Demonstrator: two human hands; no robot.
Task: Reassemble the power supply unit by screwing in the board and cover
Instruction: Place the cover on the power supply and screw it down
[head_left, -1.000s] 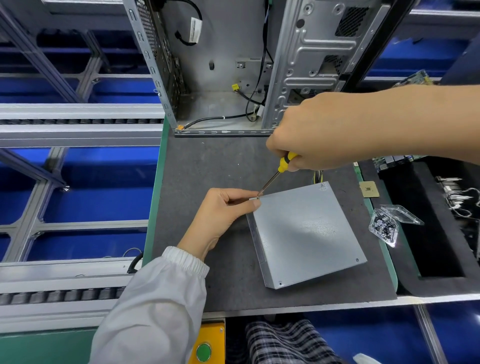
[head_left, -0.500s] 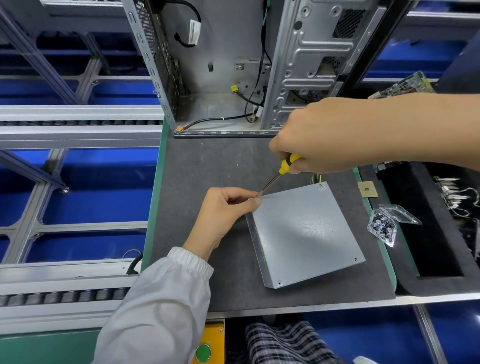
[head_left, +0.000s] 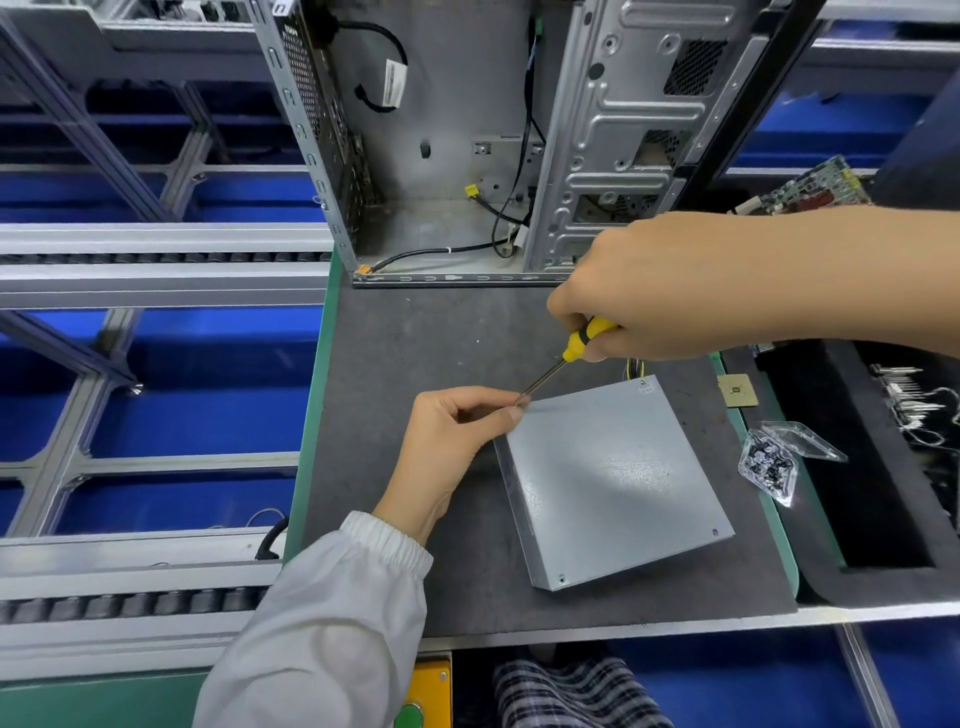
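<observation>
The power supply unit (head_left: 613, 483) lay flat on the dark mat (head_left: 415, 338), its grey cover facing up and one corner turned toward you. Your left hand (head_left: 452, 447) sat at the unit's far left corner, thumb and forefinger pinched together right where the screwdriver (head_left: 563, 361) tip came down; whether a screw sat between those fingertips could not be made out. Your right hand (head_left: 649, 291) was clenched around the yellow handle, above and to the right of that pinch, so the shaft slanted down and left to the corner. A bundle of yellow and black wires (head_left: 635, 369) showed at the unit's far edge, just below your right hand. Two screw holes were visible along the cover's near edge, well away from the tip.

To the right of your right hand, past the green border of the mat, a small square chip (head_left: 736, 391) lay flat, and nearer you a clear plastic box of small dark parts (head_left: 768, 465) stood open. Beyond both hands an open computer case (head_left: 467, 140) stood upright on the mat. A circuit board (head_left: 810, 189) leaned at the far right.
</observation>
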